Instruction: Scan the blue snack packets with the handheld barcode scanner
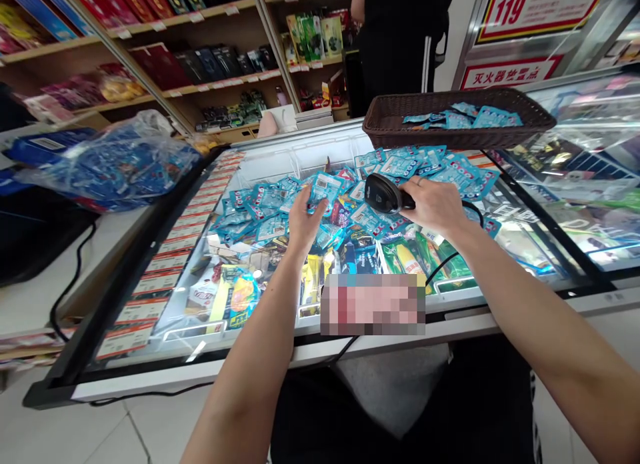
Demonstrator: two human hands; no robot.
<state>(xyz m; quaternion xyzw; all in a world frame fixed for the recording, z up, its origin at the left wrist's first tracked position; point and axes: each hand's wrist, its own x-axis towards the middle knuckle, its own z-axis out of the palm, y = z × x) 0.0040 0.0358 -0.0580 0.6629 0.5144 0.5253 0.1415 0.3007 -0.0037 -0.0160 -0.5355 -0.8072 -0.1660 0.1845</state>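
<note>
My left hand (303, 221) grips a small blue packet (326, 186) between thumb and fingers, its white barcode patch facing up. A black handheld barcode scanner (382, 195) is in my right hand (436, 205), fingers wrapped round its handle. The scanner's head points left toward the packet, with a gap between them. Under and around both hands lie many similar blue packets (270, 201), spread over the glass top of a chest freezer (173, 331). More packets (463, 167) are heaped to the right, behind the scanner.
A brown woven basket (383, 129) holding blue packets stands at the back. On the left lies a clear plastic bag (145, 161) of blue packs. The scanner's black cable (443, 265) runs down over the freezer's front edge. Beyond are stocked shelves (200, 17) and a person in black (395, 37).
</note>
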